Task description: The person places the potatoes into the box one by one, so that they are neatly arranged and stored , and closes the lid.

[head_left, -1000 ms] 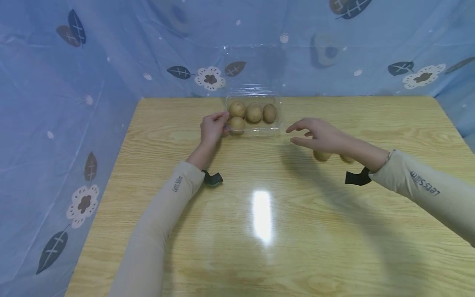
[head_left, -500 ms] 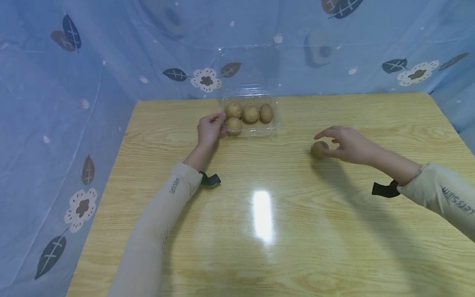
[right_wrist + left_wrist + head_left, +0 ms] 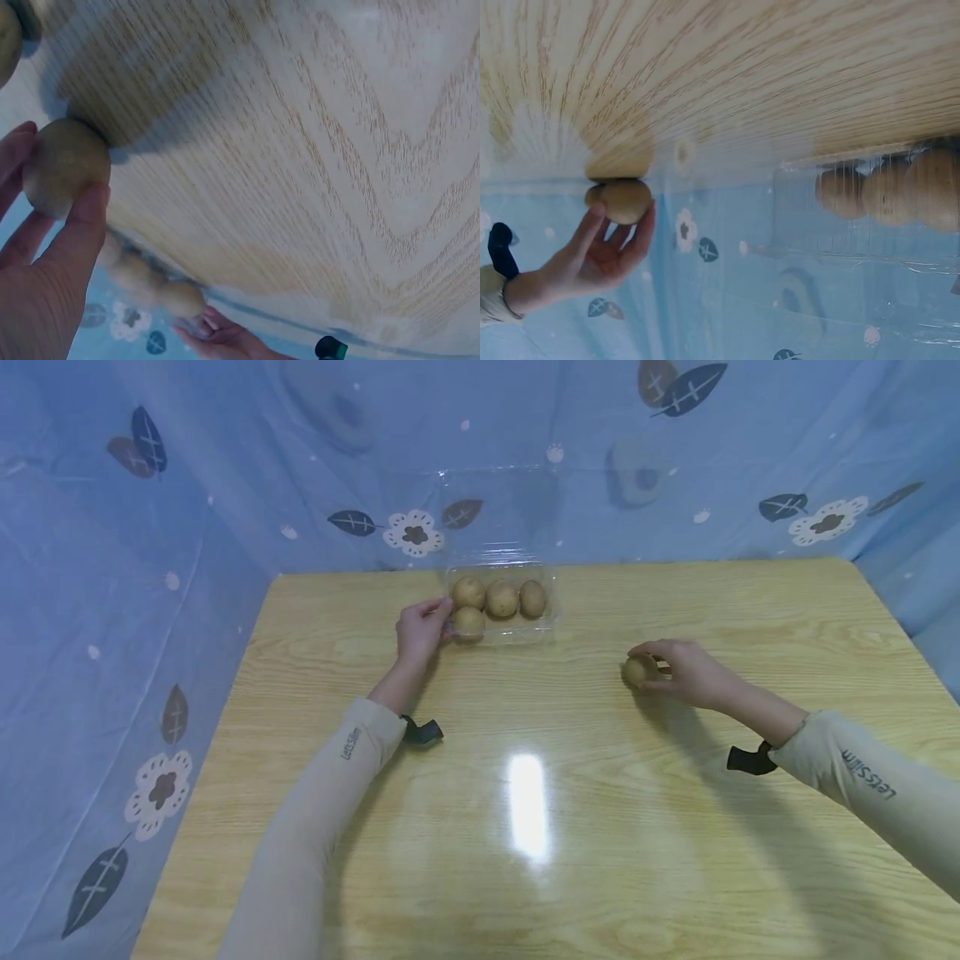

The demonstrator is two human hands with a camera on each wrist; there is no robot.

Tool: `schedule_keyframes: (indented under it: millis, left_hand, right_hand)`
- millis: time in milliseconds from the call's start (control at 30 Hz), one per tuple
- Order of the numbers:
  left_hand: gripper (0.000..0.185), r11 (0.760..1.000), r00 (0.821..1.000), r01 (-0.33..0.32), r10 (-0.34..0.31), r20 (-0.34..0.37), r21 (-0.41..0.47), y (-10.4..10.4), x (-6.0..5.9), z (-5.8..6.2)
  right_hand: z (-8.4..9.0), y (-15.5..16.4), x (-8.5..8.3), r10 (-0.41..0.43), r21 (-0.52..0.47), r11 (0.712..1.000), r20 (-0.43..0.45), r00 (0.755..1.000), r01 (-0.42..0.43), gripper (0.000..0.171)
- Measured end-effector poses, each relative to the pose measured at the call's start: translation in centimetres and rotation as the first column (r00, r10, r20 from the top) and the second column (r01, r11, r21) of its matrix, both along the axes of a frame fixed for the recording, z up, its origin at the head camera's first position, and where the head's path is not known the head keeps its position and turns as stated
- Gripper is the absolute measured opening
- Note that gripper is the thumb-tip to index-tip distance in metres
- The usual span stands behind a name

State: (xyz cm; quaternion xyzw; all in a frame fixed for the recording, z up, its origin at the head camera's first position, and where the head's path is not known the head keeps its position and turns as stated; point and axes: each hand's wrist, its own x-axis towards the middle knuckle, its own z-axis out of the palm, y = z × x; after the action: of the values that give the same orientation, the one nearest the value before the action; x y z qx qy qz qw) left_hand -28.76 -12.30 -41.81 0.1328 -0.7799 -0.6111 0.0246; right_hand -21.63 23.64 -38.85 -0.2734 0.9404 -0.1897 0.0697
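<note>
Right hand (image 3: 686, 672) pinching a loose potato (image 3: 637, 670) between thumb and fingers, fingers curled round it, potato touching the table (image 3: 570, 827) right of centre, well apart from the tray (image 3: 501, 633). Same grip in the right wrist view: thumb (image 3: 82, 225) on one side of the potato (image 3: 64, 176), fingers on the other, potato resting on the wood. Seen from the left wrist too: right hand (image 3: 592, 259) cupping the potato (image 3: 624, 200) against the table edge line. Left hand (image 3: 420, 631) at the tray's left end, fingers curled onto the clear plastic rim, gripping it; exact contact partly hidden by glare. Tray clear, at the far middle of the table, lid (image 3: 501, 510) open and standing up behind against the blue backdrop (image 3: 187, 485). Four potatoes inside (image 3: 501, 599): three in a back row, one in front at the left, just beside the left fingers. Black wrist straps (image 3: 422, 732) on both beige sleeves.
</note>
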Motion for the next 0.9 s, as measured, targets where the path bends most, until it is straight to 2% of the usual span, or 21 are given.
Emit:
schedule_keyframes:
  millis: [167,433,667,900]
  left_hand:
    - [0.035,1.000,1.000,0.000,0.000,-0.013,0.002,-0.1,0.0,-0.1]
    - [0.033,1.000,1.000,-0.004,0.004,0.018,0.016,-0.1,-0.2,-0.3]
    - [0.035,0.999,1.000,-0.012,0.011,0.023,0.032,-0.3,-0.2,-0.4]
    - [0.036,0.999,1.000,-0.012,0.011,0.025,0.033,-0.4,-0.1,-0.2]
  right_hand:
    - [-0.2,0.0,0.1,-0.013,-0.027,1.000,0.004,1.000,0.013,0.044]
    - [0.2,-0.5,-0.1,-0.003,-0.049,0.999,-0.014,1.000,0.003,0.041]
    - [2.0,-2.8,-1.2,-0.013,-0.132,0.991,-0.031,0.999,0.009,0.039]
    - [3.5,-5.5,-2.3,-0.055,-0.198,0.979,0.015,0.998,0.057,0.040]
